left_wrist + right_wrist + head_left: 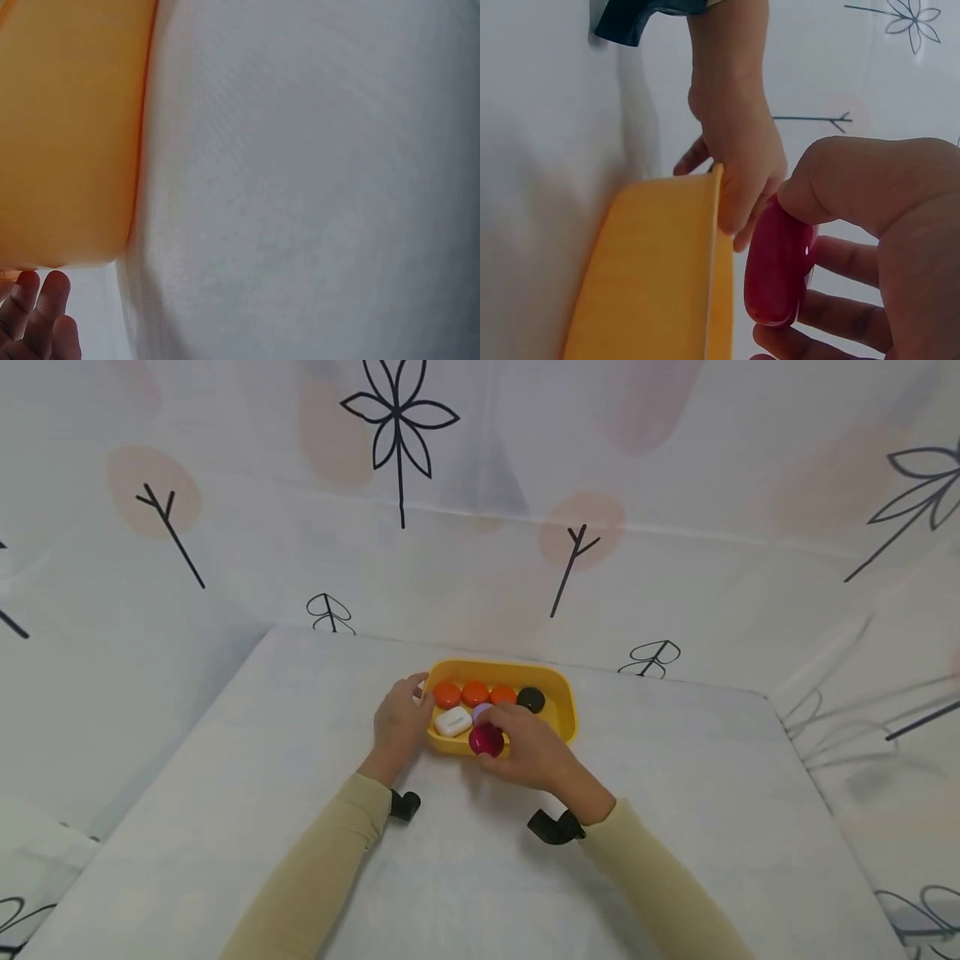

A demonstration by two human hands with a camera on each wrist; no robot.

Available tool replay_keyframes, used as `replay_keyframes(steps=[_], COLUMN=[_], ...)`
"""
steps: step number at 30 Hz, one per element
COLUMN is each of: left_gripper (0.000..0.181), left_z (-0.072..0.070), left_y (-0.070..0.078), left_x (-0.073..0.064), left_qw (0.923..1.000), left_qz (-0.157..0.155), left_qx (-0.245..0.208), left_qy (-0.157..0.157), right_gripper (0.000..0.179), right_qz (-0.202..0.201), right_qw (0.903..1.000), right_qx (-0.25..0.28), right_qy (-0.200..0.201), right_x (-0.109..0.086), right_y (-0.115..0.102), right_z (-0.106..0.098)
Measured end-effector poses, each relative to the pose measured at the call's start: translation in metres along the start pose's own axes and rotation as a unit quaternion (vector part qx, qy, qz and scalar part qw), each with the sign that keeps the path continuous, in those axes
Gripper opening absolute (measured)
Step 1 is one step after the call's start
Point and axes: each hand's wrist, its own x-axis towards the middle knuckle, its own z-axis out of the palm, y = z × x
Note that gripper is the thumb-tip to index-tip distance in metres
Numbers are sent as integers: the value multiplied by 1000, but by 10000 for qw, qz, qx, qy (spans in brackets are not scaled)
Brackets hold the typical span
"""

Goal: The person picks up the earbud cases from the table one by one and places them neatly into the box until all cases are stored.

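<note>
Rising behind the white table (465, 893), a patterned wall (480, 585) meets the table's far edge close to the yellow tray (557, 717); broad open room spreads left, right and in front of it. The tray is oblong, with rounded corners and smooth upright walls, and some bare floor shows at its right end. The left hand (401, 718) grips the rim at the left end. The right hand (536, 756) pinches a magenta disc (487, 740) between thumb and fingers, raised by the front rim. A white piece (453, 722), round-cornered with a faint grey mark, lies front left. Three orange discs (476, 693) line the back, with a black disc (531, 700) to their right. A lilac disc (481, 711), partly hidden, sits beside the white piece. The magenta disc is glossy and thick, with rounded edges.
</note>
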Motion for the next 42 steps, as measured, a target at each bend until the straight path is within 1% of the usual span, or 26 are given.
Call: replay_keyframes(steps=[6,12,19,27,34,42], left_gripper=[40,39,40,42,42,42], left_z=[1,1,0,-2,-1,-3], left_y=[0,0,1,3,2,3], left_x=[-1,-1,0,-1,-1,-2], left_qw=[10000,10000,10000,9997,9996,9997], left_qz=[-43,-23,-61,-160,-207,-198], left_qx=[46,0,45,-32,-9,-37], left_qy=[-38,42,-35,-177,-171,-169], right_gripper=[37,42,43,41,41,40], right_qz=[-28,27,-72,-174,-239,-387], right_qw=[9996,9983,9952,9927,9889,9854], right_qx=[83,121,184,157,49,-45], right_qy=[-266,-577,-954,-1181,-1466,-1657], right_x=[0,-1,-3,-5,-6,-6], right_y=[-3,-8,-12,-10,-9,-9], right_z=[3,4,7,16,23,31])
